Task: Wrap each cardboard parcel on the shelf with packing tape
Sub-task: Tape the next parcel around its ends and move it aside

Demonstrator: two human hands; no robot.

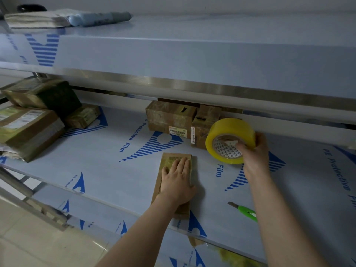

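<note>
Flat cardboard parcel [173, 157] is lying on the shelf [115, 170], its long axis running from front edge to back, with open room on either side. Left grip [178, 182] is pressing it, fingers straight; right grip [254, 153] is clasping the tape roll [229, 128] near the rear boxes [169, 116].

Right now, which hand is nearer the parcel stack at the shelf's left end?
Left. The left hand presses flat on a thin parcel mid-shelf, to the right of the stack; the right hand grips the tape roll even farther right.
</note>
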